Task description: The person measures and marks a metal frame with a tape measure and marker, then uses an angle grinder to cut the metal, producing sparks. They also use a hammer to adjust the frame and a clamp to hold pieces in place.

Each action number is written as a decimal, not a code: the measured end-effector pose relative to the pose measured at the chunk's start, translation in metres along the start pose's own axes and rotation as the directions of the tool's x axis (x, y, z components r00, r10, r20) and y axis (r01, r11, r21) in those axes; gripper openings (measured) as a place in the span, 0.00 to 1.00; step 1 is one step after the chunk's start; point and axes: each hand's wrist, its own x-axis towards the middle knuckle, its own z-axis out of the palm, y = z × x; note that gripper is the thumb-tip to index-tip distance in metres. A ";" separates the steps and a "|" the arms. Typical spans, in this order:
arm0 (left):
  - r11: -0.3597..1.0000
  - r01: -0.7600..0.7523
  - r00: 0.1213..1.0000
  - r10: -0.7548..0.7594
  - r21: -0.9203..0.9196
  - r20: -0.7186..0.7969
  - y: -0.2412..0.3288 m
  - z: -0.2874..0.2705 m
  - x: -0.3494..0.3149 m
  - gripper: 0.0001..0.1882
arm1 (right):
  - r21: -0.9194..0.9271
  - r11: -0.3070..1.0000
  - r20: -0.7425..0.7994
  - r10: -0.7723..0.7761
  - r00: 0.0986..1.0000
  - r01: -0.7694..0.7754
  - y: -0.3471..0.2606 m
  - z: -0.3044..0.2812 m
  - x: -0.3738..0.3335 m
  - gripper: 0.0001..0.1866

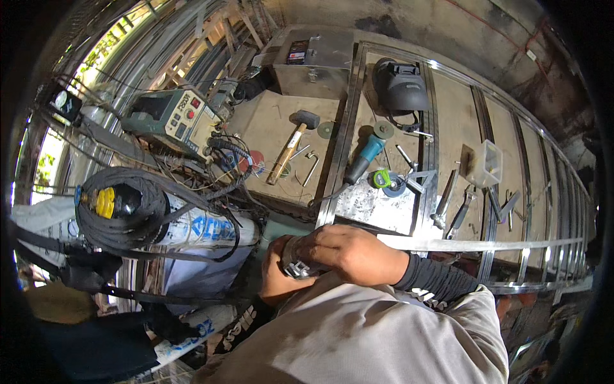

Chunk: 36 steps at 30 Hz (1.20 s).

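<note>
While the long stainless steel frame (409,243) spans the whole work area from the person's chest out to the far right, the person stands over its near left corner with both hands drawn in close to the body. Beyond the frame's left rail lies a wooden tabletop (268,128), with a welding machine (169,118) at its left edge and a metal box (313,67) at its far edge; a gas cylinder (192,227) wrapped in black cable lies below the machine. A dark welding helmet (401,86) rests inside the frame near its far rail, a wooden-handled mallet (291,150) lies mid-tabletop, and a teal angle grinder (366,157) lies just across the left rail, with a small tape measure (382,178) beside it. The right hand (348,253) is closed in a firm grip over the top of a small dark cylindrical tool (295,262) with a metal end, and the left hand (275,281) wraps it from beneath — both hands hold it, just off the frame's near rail. What exactly the tool is I cannot tell, since the fingers hide most of it. The step in hand looks like fitting or adjusting this tool between the palms, not yet working on the frame — the next move, by my judgement, calls for a steady twist or seat with both hands kept tight.
</note>
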 end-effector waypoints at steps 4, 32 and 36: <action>0.993 -0.071 0.997 0.068 0.091 0.032 -0.002 -0.023 0.019 0.51 | -0.029 0.921 -0.121 0.383 0.916 -0.389 -0.002 0.010 0.008 0.20; 0.958 0.190 0.841 -0.272 -0.215 -0.467 -0.081 -0.004 0.392 0.47 | 0.523 0.324 -0.641 0.760 -0.112 -0.788 -0.057 0.106 -0.232 0.18; 0.978 0.180 0.740 -0.062 0.108 -0.669 -0.149 -0.018 0.446 0.64 | 0.894 0.024 -0.370 0.606 -0.704 -0.448 -0.120 0.185 -0.308 0.15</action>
